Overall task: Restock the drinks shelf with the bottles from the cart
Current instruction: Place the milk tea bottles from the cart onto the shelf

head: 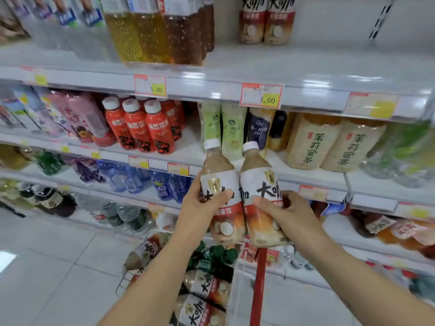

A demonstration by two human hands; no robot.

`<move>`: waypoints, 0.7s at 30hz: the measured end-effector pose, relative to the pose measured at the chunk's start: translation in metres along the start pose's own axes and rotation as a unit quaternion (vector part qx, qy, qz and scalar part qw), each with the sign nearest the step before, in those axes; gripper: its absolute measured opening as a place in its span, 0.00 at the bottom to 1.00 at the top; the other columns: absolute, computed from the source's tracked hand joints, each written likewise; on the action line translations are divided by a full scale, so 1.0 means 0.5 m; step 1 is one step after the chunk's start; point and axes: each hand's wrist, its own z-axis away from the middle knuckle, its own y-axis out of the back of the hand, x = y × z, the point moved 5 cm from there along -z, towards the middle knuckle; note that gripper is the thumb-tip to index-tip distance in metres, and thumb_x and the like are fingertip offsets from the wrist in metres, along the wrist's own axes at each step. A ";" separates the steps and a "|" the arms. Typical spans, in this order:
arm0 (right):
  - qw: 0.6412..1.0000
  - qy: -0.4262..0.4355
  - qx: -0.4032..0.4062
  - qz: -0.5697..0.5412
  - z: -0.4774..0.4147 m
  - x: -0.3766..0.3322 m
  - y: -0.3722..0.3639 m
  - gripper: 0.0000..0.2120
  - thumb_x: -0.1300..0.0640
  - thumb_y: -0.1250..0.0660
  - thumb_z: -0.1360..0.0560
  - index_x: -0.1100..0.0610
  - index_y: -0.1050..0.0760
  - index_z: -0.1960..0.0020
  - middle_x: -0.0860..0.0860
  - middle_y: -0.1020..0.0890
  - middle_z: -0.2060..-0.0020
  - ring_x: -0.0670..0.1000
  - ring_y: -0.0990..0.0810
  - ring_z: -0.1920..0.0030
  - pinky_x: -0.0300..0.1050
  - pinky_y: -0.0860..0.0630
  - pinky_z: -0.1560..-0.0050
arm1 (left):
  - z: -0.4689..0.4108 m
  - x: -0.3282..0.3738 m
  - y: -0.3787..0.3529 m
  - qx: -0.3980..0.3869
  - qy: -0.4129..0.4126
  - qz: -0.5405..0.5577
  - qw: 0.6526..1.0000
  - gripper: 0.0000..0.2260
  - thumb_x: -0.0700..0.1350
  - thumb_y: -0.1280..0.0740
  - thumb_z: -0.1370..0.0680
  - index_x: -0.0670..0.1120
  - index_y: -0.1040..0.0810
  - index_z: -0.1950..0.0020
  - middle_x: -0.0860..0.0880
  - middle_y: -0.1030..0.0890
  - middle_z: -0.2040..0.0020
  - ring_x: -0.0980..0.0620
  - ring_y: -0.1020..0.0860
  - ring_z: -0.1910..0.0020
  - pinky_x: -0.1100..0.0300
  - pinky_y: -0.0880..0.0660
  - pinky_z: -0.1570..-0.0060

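Two white-capped coffee latte bottles are held upright side by side in front of the shelves. My left hand (202,208) grips the left bottle (219,175) around its label. My right hand (280,211) grips the right bottle (256,177) the same way, and the two bottles touch. Below them the cart (259,278), with a red handle bar, holds several more of the same bottles (207,285). Two matching bottles (266,20) stand on the top shelf (329,74), with bare shelf to their right.
The middle shelf holds red bottles (138,128), pale green bottles (221,128) and jasmine tea bottles (329,142). Blue water bottles (150,182) fill a lower shelf. Yellow and brown tea bottles (160,31) stand top left. Grey tiled floor (47,267) lies at the left.
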 end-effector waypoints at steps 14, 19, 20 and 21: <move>0.979 0.094 -0.009 -0.181 0.018 -0.345 0.121 0.27 0.43 0.25 0.39 0.61 0.22 0.48 0.58 0.15 0.54 0.58 0.16 0.55 0.58 0.20 0.49 | -0.023 0.374 -0.096 -0.073 -0.037 0.018 0.996 0.12 0.50 0.32 0.26 0.46 0.21 0.45 0.45 0.15 0.54 0.45 0.16 0.55 0.49 0.20 0.53; 0.979 0.100 0.039 -0.172 -0.062 -0.420 0.136 0.27 0.40 0.26 0.38 0.59 0.21 0.49 0.56 0.14 0.58 0.57 0.15 0.57 0.57 0.21 0.47 | -0.106 0.443 -0.125 -0.064 -0.059 0.002 0.996 0.10 0.51 0.31 0.26 0.49 0.21 0.48 0.47 0.15 0.56 0.49 0.16 0.60 0.56 0.19 0.62; 0.979 0.098 0.056 -0.167 -0.080 -0.430 0.138 0.28 0.40 0.25 0.40 0.59 0.21 0.50 0.56 0.14 0.58 0.57 0.15 0.57 0.57 0.21 0.47 | -0.123 0.455 -0.128 -0.062 -0.070 -0.010 0.996 0.10 0.51 0.30 0.27 0.49 0.21 0.48 0.47 0.15 0.55 0.50 0.16 0.59 0.57 0.19 0.61; 0.978 0.103 0.075 -0.163 -0.099 -0.438 0.141 0.28 0.40 0.25 0.41 0.60 0.21 0.51 0.56 0.15 0.58 0.57 0.15 0.57 0.57 0.21 0.47 | -0.142 0.467 -0.131 -0.057 -0.086 -0.029 0.994 0.11 0.52 0.30 0.27 0.49 0.20 0.48 0.48 0.15 0.55 0.51 0.16 0.59 0.57 0.19 0.58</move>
